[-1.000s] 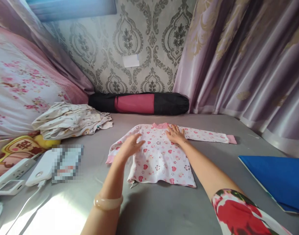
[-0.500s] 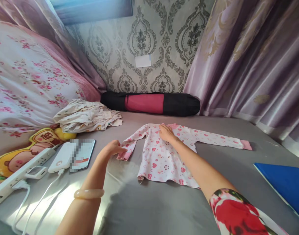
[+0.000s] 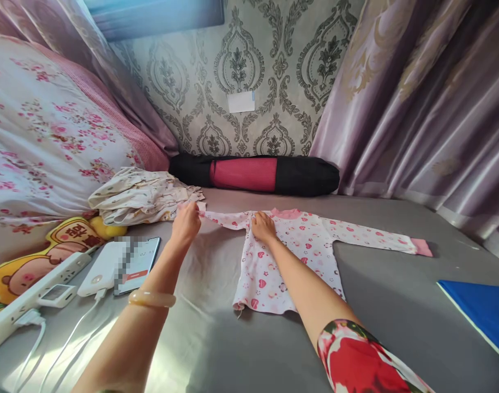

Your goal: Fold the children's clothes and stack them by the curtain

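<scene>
The patterned shirt (image 3: 312, 248) lay in front of the black-and-pink roll (image 3: 245, 174), body and one sleeve (image 3: 372, 236) spread flat, the other sleeve (image 3: 227, 219) drawn straight but not yet released. Toward the roll's left end, the left hand (image 3: 186, 222), arm outstretched, had its grip closed around that sleeve's end; before the roll's middle, the right hand (image 3: 263, 226) curled over the shirt's shoulder, whether pinching or pressing unclear.

Shirt (image 3: 314, 240): mid-sheet (image 3: 233, 355); left hand (image 3: 187, 221) at its left-side cuff; right hand (image 3: 263, 226) on that side's shoulder
Long bag (image 3: 243, 174): behind shirt; along foot of wall (image 3: 269, 82)
Cloth heap (image 3: 138, 196): left of shirt; before bag's left end
Phone (image 3: 145, 265): before heap; power bank (image 3: 103, 270) just left
Power strip (image 3: 71, 268): farther left; plush (image 3: 26, 273) behind it
Flat pad (image 3: 478, 305): right of shirt; near right edge
</scene>
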Motion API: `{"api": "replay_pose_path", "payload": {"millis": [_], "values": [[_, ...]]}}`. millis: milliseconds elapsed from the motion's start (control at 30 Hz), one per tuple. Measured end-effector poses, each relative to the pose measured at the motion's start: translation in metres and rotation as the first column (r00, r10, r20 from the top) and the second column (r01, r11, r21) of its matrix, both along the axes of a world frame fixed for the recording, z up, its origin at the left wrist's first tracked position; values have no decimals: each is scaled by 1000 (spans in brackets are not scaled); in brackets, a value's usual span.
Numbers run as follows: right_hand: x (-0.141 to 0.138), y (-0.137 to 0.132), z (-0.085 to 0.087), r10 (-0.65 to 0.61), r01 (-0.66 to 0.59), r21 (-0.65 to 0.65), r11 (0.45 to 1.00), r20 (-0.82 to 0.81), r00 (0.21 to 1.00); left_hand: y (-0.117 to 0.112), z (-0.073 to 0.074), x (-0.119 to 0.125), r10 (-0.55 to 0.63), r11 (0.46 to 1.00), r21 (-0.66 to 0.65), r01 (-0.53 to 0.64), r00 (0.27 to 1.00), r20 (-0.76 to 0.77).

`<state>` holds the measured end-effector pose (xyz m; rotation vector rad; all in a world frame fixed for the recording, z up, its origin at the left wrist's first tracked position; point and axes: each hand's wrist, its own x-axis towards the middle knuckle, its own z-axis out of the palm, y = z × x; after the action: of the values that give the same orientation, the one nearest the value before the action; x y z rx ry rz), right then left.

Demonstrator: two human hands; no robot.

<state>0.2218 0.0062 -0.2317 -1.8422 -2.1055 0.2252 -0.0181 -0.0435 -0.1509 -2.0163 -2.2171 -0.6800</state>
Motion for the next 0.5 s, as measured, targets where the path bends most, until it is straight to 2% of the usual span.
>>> {"api": "replay_pose_path", "payload": {"millis": [67, 100, 167, 233, 300, 400, 500], "values": [[-2, -4, -1, -3, 3, 13, 1000, 7, 1000, 6, -12, -3, -55, 989, 143, 46, 997, 58], [-3, -5, -2, 3, -3, 18, 1000, 16, 1000, 8, -20, -5, -74, 984, 169, 56, 992, 104], [-5, -7, -3, 22, -24, 35, 999, 48, 999, 13, -37, -10, -58, 992, 119, 33, 974, 218], [-6, -8, -5, 33, -37, 45, 998, 87, 996, 19, -53, -15, 30, 999, 7, -34, 946, 324], [-7, -8, -5, 34, -38, 33, 999, 112, 993, 25, -66, -20, 113, 994, -50, -102, 913, 391], [-8, -7, -5, 30, -31, 4, 1000, 121, 992, 35, -79, -29, 182, 975, 29, -222, 859, 479], [-9, -7, -5, 23, -23, 4, 1000, 115, 993, 50, -88, -40, 226, 913, 133, -386, 749, 623]]}}
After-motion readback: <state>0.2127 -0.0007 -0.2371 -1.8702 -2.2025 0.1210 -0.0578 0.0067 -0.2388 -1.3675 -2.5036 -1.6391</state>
